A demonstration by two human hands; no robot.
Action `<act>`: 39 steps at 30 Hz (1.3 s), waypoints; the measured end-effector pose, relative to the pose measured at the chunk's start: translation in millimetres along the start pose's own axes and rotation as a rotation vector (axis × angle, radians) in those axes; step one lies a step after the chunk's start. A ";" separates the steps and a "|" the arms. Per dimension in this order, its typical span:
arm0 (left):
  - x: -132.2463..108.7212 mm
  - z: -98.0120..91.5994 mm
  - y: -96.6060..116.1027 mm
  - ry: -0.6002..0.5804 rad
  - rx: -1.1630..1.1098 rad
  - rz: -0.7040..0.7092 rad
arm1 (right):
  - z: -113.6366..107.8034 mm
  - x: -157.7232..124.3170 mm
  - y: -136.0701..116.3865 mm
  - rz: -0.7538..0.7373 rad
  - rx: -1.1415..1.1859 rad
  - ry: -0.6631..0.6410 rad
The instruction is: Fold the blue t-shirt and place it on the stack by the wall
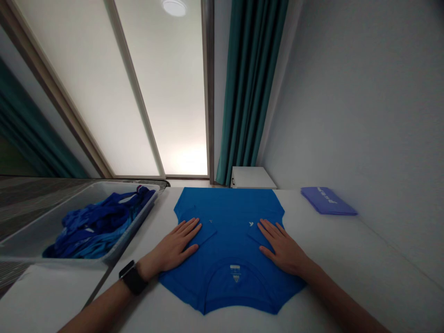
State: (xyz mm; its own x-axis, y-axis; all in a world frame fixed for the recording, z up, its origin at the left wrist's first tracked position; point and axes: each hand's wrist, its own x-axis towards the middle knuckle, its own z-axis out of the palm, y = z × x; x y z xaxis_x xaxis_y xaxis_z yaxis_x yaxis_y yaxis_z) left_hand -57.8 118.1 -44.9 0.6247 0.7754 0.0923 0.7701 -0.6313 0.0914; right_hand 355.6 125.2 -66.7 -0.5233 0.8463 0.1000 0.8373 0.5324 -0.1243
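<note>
A blue T-shirt [232, 243] lies spread on the white table, its collar toward me and its sleeves folded inward over the front. My left hand [178, 245] rests flat on the folded left sleeve, fingers stretched out. On the other side my right hand [280, 247] presses flat on the right sleeve, close to a small white logo. Both palms touch the fabric and grip nothing. Inside the neckline a printed label shows. The shirt's far end reaches the table's back edge.
Left of the table, a clear plastic bin [21, 243] holds crumpled blue clothes [100, 222]. A folded purple-blue item [328, 201] with white lettering lies at the right by the wall. Behind the white table [354, 259] stand a small white cabinet [253, 178] and a teal curtain [255, 88].
</note>
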 end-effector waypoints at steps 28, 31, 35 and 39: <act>-35.5 -0.6 25.0 0.043 0.047 0.032 | -6.9 -38.7 -27.7 -0.010 -0.051 -0.035; -37.8 -1.6 26.7 0.025 0.057 0.031 | -7.4 -40.2 -28.4 -0.011 -0.050 -0.034; -41.4 -2.8 29.4 0.020 0.058 0.024 | -8.2 -42.5 -30.1 -0.011 -0.045 -0.037; -46.7 -2.8 33.7 0.047 0.066 0.025 | -7.2 -48.6 -33.0 -0.012 -0.045 -0.030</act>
State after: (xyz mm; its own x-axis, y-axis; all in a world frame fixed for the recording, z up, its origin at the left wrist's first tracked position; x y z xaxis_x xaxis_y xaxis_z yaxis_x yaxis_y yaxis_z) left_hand -61.4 60.6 -43.4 0.6385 0.7568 0.1400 0.7620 -0.6472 0.0233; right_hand 354.5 66.3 -60.3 -0.5374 0.8403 0.0714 0.8368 0.5419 -0.0787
